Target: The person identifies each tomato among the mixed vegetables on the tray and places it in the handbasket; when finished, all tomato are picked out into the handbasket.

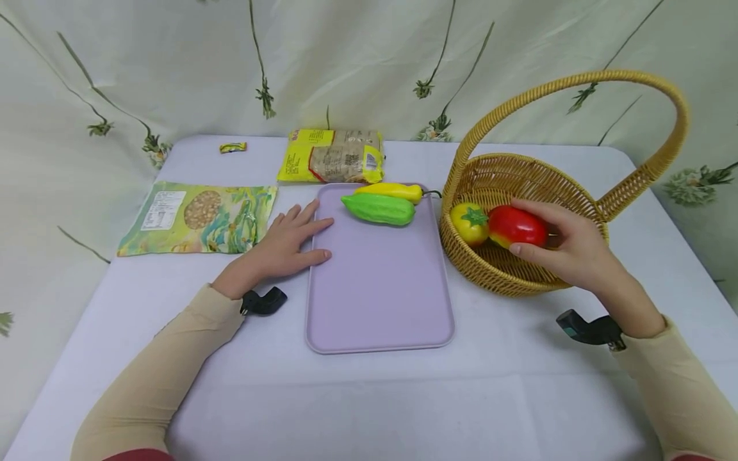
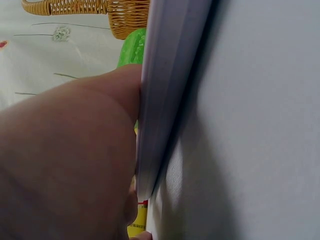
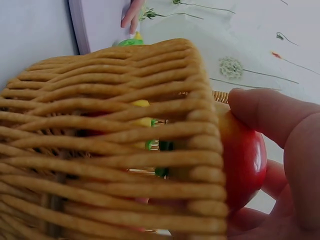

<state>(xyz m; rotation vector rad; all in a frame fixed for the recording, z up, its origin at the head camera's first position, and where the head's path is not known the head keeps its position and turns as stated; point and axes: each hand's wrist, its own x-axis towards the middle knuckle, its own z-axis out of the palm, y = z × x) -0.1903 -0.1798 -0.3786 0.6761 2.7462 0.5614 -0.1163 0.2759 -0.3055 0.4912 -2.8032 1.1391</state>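
My right hand (image 1: 582,246) grips a glossy red mango-like fruit (image 1: 519,226) with a yellow patch, inside the wicker basket (image 1: 490,282). In the right wrist view the thumb and fingers lie around the fruit (image 3: 245,155), partly behind the basket's weave. Beside it in the basket sits a round yellow fruit (image 1: 468,225) with green leaves on top. My left hand (image 1: 288,242) rests with spread fingers on the left edge of a light purple tray (image 1: 377,288). On the tray's far end lie a green bitter melon (image 1: 378,209) and a yellow pepper (image 1: 398,191).
A green patterned food bag (image 1: 230,214) lies left of the tray. Behind the tray is a yellow packaged bag (image 1: 331,155), and a small yellow wrapper (image 1: 233,147) lies at the back left. The basket's tall handle (image 1: 576,80) arches over its opening.
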